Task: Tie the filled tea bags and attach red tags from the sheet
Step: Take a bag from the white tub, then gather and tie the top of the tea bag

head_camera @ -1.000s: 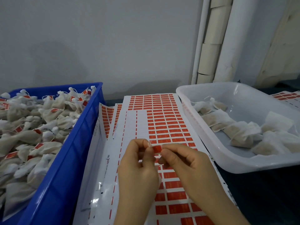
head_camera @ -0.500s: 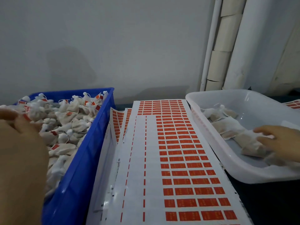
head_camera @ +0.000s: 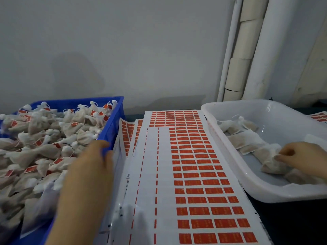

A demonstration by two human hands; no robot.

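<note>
A white sheet of red tags (head_camera: pixel 192 167) lies in the middle of the table, its left columns bare. On the left a blue crate (head_camera: pixel 113 126) is heaped with tied, tagged tea bags (head_camera: pixel 44 144). On the right a white tray (head_camera: pixel 228 163) holds a few untied filled tea bags (head_camera: pixel 247 140). My left hand (head_camera: pixel 88 172) hovers over the crate's right rim with relaxed fingers and holds nothing. Inside the tray, my right hand (head_camera: pixel 300 154) pinches a filled tea bag (head_camera: pixel 270 160).
More tag sheets (head_camera: pixel 126 133) are tucked under the main sheet beside the crate, and another (head_camera: pixel 318 116) shows behind the tray. White pipes (head_camera: pixel 254 50) run up the grey wall at the back right. A dark tabletop (head_camera: pixel 290 223) shows at the lower right.
Both hands left the tag sheet; the left swung over the blue crate and now comes back to its rim. The right went into the white tray and took hold of a bag.
</note>
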